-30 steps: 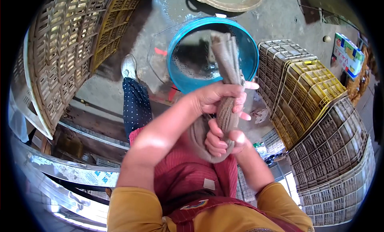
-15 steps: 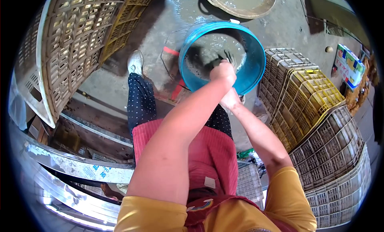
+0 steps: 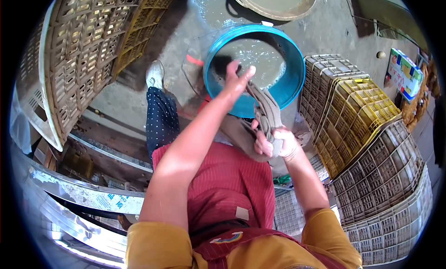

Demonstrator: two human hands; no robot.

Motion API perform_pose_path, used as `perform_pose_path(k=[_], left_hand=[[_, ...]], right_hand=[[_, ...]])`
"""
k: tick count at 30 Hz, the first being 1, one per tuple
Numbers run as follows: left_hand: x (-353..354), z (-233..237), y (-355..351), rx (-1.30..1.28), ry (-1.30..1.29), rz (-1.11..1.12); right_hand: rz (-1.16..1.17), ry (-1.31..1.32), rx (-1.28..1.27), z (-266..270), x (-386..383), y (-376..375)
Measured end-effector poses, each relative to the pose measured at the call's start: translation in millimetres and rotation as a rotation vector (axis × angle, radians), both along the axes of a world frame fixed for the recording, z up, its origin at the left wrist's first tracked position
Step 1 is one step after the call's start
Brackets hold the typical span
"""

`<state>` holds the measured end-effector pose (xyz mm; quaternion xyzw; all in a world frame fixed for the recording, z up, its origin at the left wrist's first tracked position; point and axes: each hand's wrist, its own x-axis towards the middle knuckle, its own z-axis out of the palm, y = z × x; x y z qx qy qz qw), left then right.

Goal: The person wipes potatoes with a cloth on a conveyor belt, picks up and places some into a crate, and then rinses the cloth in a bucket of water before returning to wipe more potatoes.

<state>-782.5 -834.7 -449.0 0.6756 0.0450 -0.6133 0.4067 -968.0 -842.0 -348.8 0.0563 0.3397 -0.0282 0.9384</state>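
A wet grey-brown cloth (image 3: 267, 111) stretches in a twisted strip between my hands, in front of and over the near rim of a blue bucket (image 3: 291, 90). My right hand (image 3: 274, 142) is wrapped round its bunched lower part, above my apron. At its upper end is my left hand (image 3: 238, 81), over the bucket, with the thumb and one finger spread and the other fingers partly hidden against the cloth. Murky water (image 3: 260, 60) with some foam lies in the bucket.
A round basin (image 3: 278, 13) of murky water stands beyond the bucket. Stacked crates (image 3: 367, 102) line the right side, near a printed box (image 3: 404, 74). Tall crates (image 3: 83, 60) stand at the left, above a metal rail (image 3: 93, 194).
My hands, together inside the bucket before, have come up and apart. The cloth is now out of the water, and my right hand has moved back toward my body with it.
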Motion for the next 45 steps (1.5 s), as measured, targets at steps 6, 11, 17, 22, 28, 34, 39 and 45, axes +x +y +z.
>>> perform_pose_path(k=[6,11,17,22,28,34,39,45], left_hand=[[11.3,-11.3,3.2,-0.163,1.004,-0.123],[13.5,61.4,21.0,-0.017,0.522,-0.321],[5.4,97.0,54.9,-0.708,-0.827,-0.994],[27.7,64.1,27.1,-0.410,0.243,-0.228],[-21.2,64.1,-8.7,-0.525,1.446,0.047],[-24.0,73.3,-4.5,-0.512,1.408,0.008],[-12.8,91.4,-21.7,-0.234,1.311,-0.136],[-33.3,71.3,-40.5,-0.083,0.730,-0.513]], right_hand=[[-0.311,-0.026,0.065,0.5,8.2,18.1],[-0.493,0.107,0.237,-10.0,18.0,13.7],[-0.581,0.066,0.185,-14.8,15.1,19.1],[-0.384,-0.058,0.086,1.6,14.2,21.7],[-0.612,-0.377,0.343,29.0,44.4,32.2],[-0.608,-0.263,0.266,57.8,49.9,32.6],[-0.305,0.090,0.257,83.0,43.9,11.9],[0.026,0.451,0.025,26.6,10.5,26.0]])
